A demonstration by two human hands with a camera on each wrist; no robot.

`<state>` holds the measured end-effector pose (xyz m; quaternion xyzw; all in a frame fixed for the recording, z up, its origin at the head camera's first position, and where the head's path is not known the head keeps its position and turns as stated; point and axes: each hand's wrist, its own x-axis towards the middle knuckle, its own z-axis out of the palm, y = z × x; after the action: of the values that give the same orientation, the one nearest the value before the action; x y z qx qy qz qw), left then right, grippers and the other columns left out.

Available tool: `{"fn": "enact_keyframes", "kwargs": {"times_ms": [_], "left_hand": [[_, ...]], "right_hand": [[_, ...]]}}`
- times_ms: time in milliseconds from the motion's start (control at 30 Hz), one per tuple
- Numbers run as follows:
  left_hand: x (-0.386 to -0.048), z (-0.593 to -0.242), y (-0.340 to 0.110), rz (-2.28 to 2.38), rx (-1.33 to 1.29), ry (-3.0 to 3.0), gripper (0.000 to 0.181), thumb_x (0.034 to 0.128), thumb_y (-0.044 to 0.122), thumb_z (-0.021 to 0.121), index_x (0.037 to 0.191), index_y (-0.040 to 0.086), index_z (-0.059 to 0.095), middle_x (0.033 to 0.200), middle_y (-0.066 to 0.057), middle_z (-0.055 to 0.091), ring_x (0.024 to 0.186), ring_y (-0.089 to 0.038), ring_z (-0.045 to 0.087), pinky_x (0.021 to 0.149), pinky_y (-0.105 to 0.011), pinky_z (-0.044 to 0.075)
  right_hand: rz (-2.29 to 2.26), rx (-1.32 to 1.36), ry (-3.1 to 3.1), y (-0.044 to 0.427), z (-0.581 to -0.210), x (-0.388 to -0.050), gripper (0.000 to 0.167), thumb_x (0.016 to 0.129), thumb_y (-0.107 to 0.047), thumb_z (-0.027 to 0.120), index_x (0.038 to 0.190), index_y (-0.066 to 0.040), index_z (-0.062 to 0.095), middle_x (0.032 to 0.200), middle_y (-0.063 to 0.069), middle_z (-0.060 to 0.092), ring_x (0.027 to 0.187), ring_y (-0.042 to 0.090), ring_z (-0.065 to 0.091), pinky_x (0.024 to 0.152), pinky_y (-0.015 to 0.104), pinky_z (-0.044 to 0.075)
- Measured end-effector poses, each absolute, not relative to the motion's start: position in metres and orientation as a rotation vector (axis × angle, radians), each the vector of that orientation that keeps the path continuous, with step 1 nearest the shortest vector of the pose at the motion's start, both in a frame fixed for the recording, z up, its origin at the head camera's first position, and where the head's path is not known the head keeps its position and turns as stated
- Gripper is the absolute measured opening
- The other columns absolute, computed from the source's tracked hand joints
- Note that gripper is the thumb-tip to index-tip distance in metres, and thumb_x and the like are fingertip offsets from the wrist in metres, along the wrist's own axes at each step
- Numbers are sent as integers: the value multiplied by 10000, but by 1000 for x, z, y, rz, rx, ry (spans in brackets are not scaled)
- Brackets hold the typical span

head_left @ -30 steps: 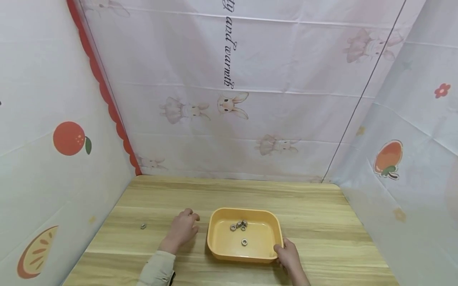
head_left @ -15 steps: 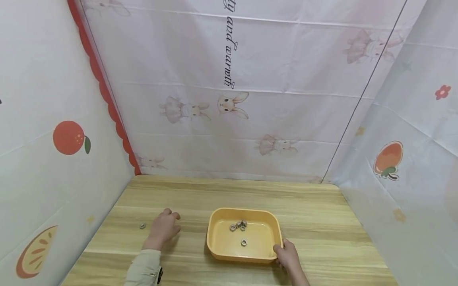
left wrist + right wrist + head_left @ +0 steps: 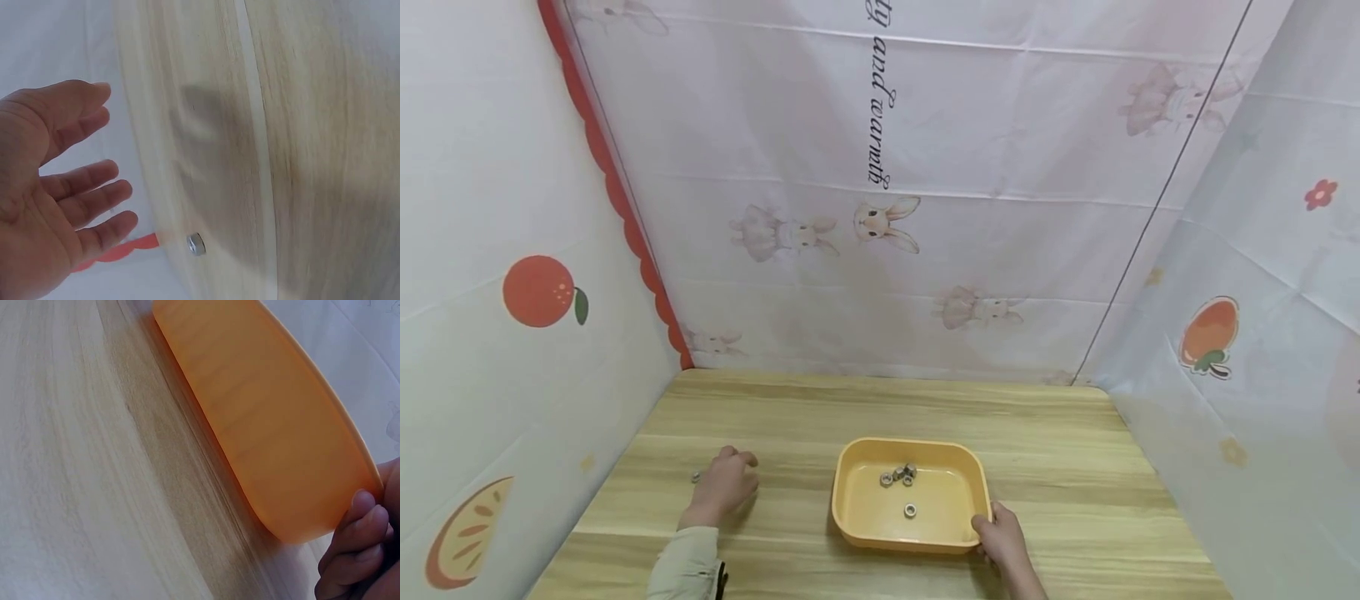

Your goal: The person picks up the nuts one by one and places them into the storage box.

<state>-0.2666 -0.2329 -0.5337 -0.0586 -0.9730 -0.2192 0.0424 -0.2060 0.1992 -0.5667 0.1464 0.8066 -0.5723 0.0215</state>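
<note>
In the head view my left hand point(image 3: 722, 486) hovers above the table's left part, just right of a loose hex nut point(image 3: 696, 477). The left wrist view shows that hand with relaxed, spread fingers point(image 3: 100, 197) and nothing in it; the metal nut point(image 3: 195, 244) lies on the wood apart from them. My right hand point(image 3: 1002, 537) grips the near right corner of a yellow plastic tray point(image 3: 859, 540), thumb over the rim. Several nuts lie in the tray, most bunched near its far wall, with one nut point(image 3: 910, 510) nearer the front. In the right wrist view, curled fingers point(image 3: 359, 534) press the tray's outer wall point(image 3: 269, 425).
The wood-grain table point(image 3: 1060, 442) is enclosed by a back curtain point(image 3: 1022, 208) with rabbit prints and by side curtains with fruit prints. The left curtain point(image 3: 467, 400) meets the table's left edge close to the loose nut.
My left hand has moved leftward over the table, from beside the tray to near the loose nut. The right hand keeps its grip, and the tray stays in place.
</note>
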Motion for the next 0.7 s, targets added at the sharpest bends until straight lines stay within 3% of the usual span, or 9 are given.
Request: {"fn": "enact_keyframes", "kwargs": {"times_ms": [167,400,700], "left_hand": [[-267,-535,-238,-633,-168,-2942,296,752,101,676,1029,-1,655,1070,-220,523,899,-377,552,672,-497,509],[-262,-539,-249,-668,-113,-2957,322,751,80,602,1051,-30,640,1193,-347,440,1004,-515,480,750,-607,454],[-259,-550,-257,-655,-113,-2915,270,808,123,634,1039,-18,646,1193,-368,433,1015,-546,470,739,-614,459]], "right_hand": [[-1768,435,2503,202,-569,-207,212,780,-49,486,950,55,559,488,33,469,390,133,429,333,206,328],[-1769,415,2508,202,-573,-206,238,783,-54,494,974,66,568,494,34,473,387,128,428,337,211,339],[-1775,427,2496,205,-571,-203,179,789,-58,495,931,31,559,499,36,471,386,126,419,335,208,331]]}}
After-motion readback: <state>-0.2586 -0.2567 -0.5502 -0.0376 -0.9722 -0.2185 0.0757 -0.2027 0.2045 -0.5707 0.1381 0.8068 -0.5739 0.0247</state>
